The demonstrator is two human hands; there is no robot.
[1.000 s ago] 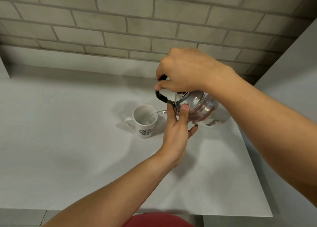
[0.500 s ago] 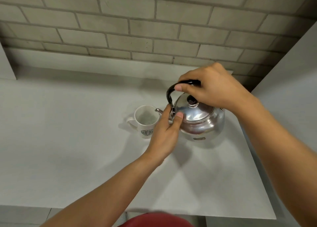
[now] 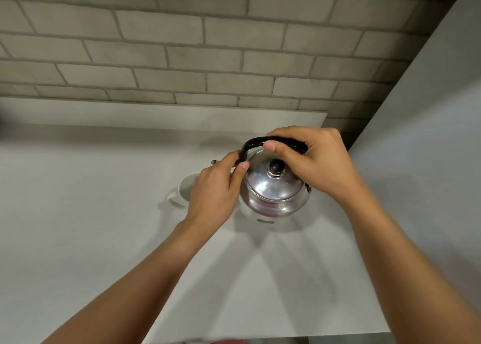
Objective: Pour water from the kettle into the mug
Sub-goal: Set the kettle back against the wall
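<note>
Head view: kettle (image 3: 273, 187) is upright, level, just right of the mug (image 3: 186, 191). Right hand (image 3: 316, 161) is clenched around the black handle (image 3: 253, 143); left hand (image 3: 216, 190) grasps the kettle's spout side, hiding most of the mug. No stream is visible. Mug contents cannot be determined. Judged: pouring is finished or paused; setting the kettle on the table (image 3: 78, 213) remains.

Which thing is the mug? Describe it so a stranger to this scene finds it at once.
Start at the pale counter below the brick wall. Near its middle, two hands hold a shiny metal kettle; the left hand partly covers the mug just left of the kettle. It is the only white ceramic piece there, with a loop handle pointing left.
</note>
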